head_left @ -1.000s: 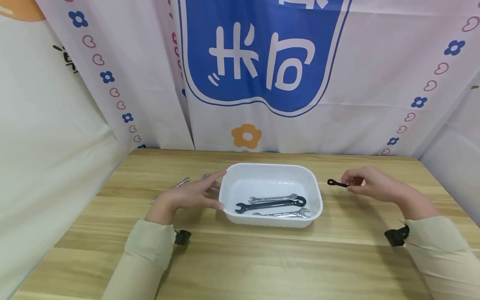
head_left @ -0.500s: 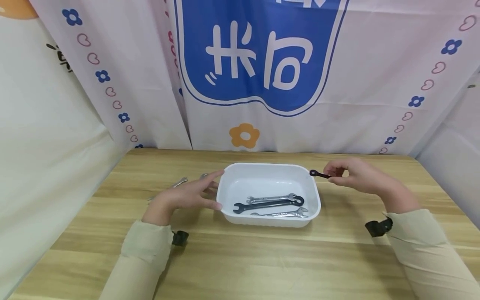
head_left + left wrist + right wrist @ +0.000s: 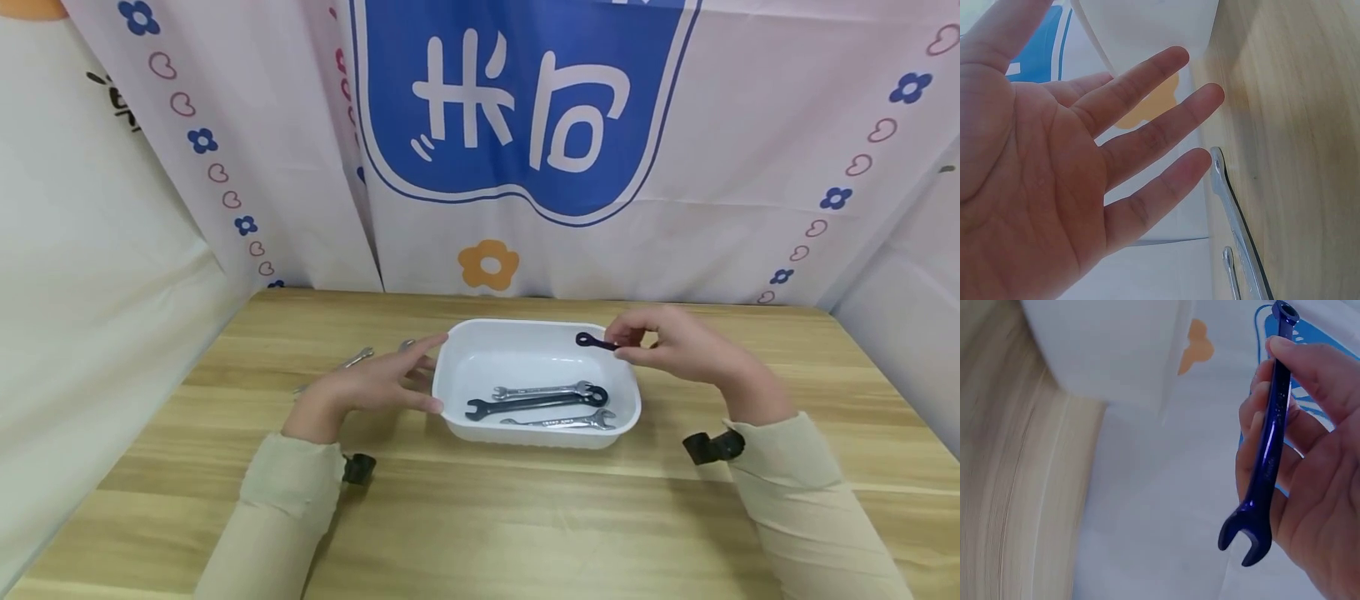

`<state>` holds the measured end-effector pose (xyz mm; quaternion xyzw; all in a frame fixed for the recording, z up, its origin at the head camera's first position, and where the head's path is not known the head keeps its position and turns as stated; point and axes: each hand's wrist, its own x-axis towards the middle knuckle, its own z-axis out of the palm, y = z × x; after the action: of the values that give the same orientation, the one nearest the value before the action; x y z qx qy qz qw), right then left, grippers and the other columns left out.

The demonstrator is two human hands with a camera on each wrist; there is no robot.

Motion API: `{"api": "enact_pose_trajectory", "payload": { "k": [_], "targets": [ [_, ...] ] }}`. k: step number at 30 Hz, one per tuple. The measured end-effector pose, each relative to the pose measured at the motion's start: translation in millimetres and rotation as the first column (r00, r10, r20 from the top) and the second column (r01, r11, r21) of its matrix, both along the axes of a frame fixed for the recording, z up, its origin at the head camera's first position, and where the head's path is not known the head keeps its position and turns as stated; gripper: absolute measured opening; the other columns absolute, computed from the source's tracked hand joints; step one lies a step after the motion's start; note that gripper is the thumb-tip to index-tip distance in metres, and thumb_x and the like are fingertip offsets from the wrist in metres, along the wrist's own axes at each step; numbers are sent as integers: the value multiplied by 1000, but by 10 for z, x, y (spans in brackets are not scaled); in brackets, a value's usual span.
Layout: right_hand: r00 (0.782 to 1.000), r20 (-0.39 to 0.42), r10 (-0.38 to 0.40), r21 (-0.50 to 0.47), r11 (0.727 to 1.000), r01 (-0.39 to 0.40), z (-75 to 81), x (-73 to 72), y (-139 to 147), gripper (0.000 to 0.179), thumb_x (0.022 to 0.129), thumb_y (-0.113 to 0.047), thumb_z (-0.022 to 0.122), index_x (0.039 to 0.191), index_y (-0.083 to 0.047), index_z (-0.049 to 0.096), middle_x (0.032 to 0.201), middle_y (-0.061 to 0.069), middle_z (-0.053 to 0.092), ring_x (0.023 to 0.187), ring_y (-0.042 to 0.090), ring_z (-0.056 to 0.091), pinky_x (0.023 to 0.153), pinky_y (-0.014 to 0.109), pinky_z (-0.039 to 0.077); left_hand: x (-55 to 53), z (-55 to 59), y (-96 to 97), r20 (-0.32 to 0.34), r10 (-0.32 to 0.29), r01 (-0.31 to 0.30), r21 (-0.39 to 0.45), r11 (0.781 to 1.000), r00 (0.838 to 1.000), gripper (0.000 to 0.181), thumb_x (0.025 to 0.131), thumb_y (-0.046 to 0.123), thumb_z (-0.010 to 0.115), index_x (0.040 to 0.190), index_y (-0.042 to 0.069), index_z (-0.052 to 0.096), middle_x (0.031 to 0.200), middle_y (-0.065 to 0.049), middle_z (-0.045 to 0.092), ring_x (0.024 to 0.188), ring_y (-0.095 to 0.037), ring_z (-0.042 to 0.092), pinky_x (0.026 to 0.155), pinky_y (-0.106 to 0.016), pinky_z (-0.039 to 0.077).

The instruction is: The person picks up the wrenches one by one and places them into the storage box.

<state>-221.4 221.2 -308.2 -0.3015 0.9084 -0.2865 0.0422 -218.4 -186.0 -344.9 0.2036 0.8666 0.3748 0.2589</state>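
Observation:
My right hand [image 3: 667,346] pinches a dark combination wrench [image 3: 1266,444] between thumb and fingers. In the head view the wrench's ring end reaches over the right rear rim of a white plastic tub [image 3: 540,435]; the right wrist view shows it dark blue, open jaw hanging lowest. My left hand [image 3: 378,383] is at the tub's left side, fingers spread and straight, thumb and index right at the rim. Inside the tub lie a black wrench [image 3: 525,405], a small silver wrench [image 3: 540,391] and another silver wrench [image 3: 566,421].
Left of the tub, silver wrenches lie on the wooden table [image 3: 480,517], partly hidden by the left hand; one long silver wrench [image 3: 1238,225] shows in the left wrist view. A printed white curtain [image 3: 315,167] hangs behind the table.
My right hand has carried the dark wrench leftward from beside the tub to over its right rim. My left hand stays at the tub's left side.

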Motion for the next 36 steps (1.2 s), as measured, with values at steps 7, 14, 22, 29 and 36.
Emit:
{"api": "enact_pose_trajectory", "payload": {
  "k": [7, 14, 22, 29, 36],
  "targets": [
    [996, -12, 84, -77, 993, -84, 1, 93, -207, 14, 92, -5, 69, 105, -11, 72, 96, -1, 71, 87, 11, 60, 71, 28, 55, -11, 6, -1, 7, 3, -3, -1, 1000, 1000, 103, 85, 36, 78, 161, 25, 9, 149, -11, 51, 137, -34, 48, 111, -59, 40],
    [988, 24, 151, -102, 984, -148, -40, 91, -434, 16, 92, -6, 69, 105, -14, 72, 97, 0, 71, 87, 12, 61, 72, 30, 57, -17, 32, 4, 14, 21, -20, -14, 1000, 1000, 103, 85, 35, 78, 161, 27, 10, 149, -11, 51, 138, -34, 47, 113, -61, 37],
    [961, 121, 248, -147, 962, -230, -161, 57, -615, 11, 94, -9, 67, 103, -12, 72, 97, 4, 68, 88, 15, 59, 75, 32, 58, 3, 20, 8, 9, 15, -15, 8, 1000, 1000, 102, 85, 33, 79, 161, 25, 11, 146, -11, 54, 137, -36, 48, 113, -61, 37],
    [947, 141, 289, -112, 955, -275, -322, 8, -753, 9, 93, -8, 67, 102, -7, 72, 91, -2, 67, 84, 10, 58, 77, 31, 56, 4, 12, -2, 6, 18, -18, -3, 1000, 1000, 104, 84, 37, 79, 161, 26, 10, 147, -11, 53, 138, -35, 47, 113, -61, 37],
    [941, 188, 281, -91, 959, -269, -417, -19, -794, 9, 92, -8, 69, 100, -10, 72, 91, -4, 67, 84, 8, 58, 79, 27, 54, 4, 7, 15, 9, 16, -16, 2, 1000, 1000, 103, 84, 36, 79, 161, 26, 10, 146, -10, 53, 137, -35, 48, 113, -62, 36]
  ]
}}
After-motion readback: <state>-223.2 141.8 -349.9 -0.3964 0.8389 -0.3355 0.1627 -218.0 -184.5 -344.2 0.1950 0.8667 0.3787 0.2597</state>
